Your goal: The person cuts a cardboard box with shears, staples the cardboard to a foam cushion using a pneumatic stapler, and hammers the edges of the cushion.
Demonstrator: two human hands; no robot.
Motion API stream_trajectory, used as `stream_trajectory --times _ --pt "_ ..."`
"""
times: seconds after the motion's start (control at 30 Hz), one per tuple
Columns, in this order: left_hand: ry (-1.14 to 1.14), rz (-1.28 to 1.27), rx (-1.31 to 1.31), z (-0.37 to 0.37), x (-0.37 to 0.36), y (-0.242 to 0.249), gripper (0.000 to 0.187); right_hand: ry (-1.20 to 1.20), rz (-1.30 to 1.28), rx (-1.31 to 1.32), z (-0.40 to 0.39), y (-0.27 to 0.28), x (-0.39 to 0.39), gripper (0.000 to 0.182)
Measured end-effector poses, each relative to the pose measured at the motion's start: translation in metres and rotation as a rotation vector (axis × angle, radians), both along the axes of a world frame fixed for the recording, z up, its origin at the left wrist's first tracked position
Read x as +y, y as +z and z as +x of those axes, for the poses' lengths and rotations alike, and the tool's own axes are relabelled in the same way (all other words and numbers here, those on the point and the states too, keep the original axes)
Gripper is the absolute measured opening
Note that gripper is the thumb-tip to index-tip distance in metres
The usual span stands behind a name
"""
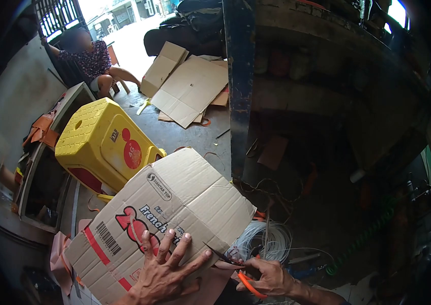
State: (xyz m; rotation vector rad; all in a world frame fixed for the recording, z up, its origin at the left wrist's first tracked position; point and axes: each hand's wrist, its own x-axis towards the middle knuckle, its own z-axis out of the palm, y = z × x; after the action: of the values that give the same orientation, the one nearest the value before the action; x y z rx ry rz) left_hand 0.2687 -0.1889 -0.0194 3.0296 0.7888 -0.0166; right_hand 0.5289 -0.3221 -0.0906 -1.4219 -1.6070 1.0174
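Note:
A flattened cardboard sheet (200, 195) with printed lettering and a barcode lies tilted in front of me. My left hand (162, 269) presses flat on its lower part, fingers spread over the print. At the sheet's lower right edge my right hand (270, 278) is closed on scissors (250, 285) with orange handles. Their dark blades are parted, pointing up and left, the upper one lying over the cardboard near my left index finger. Pinkish material (216, 284) shows beneath the cardboard, and a strip of it sits by the blades.
A yellow plastic stool (91, 134) stands just beyond the cardboard. Coiled pale cord (276, 239) lies right of it. More cardboard (192, 89) is on the floor ahead, near a dark blue post (241, 91). A person (91, 61) sits far left beside a low cabinet (42, 188).

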Motion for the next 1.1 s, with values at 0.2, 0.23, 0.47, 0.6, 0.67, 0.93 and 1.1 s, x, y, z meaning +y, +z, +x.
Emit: stream_trajectory --times 0.2,0.23,0.47,0.6,0.67,0.93,1.1 --pt "-0.004 -0.008 0.009 -0.001 0.001 -0.004 0.077 -0.05 -0.084 0.037 -0.001 -0.003 -0.003 0.058" --pt "-0.004 -0.005 0.009 -0.001 0.001 -0.004 0.077 -0.05 -0.081 0.037 0.0 0.0 0.0 0.058" --pt "-0.005 -0.011 0.033 -0.001 0.002 -0.006 0.076 -0.051 -0.035 0.022 -0.008 0.006 0.027 0.055" --pt "-0.001 -0.053 0.037 -0.003 0.002 -0.003 0.076 0.037 -0.015 -0.124 -0.007 -0.004 0.022 0.059" --pt "-0.004 -0.052 0.039 -0.003 0.001 -0.003 0.076 0.01 -0.137 -0.063 -0.006 0.007 0.026 0.061" --pt "0.003 0.003 -0.103 0.001 0.001 -0.002 0.078 -0.049 -0.25 0.1 -0.009 0.021 0.043 0.062" --pt "-0.011 -0.007 -0.125 -0.002 0.002 -0.002 0.081 0.001 -0.112 0.033 -0.009 0.018 0.039 0.057"
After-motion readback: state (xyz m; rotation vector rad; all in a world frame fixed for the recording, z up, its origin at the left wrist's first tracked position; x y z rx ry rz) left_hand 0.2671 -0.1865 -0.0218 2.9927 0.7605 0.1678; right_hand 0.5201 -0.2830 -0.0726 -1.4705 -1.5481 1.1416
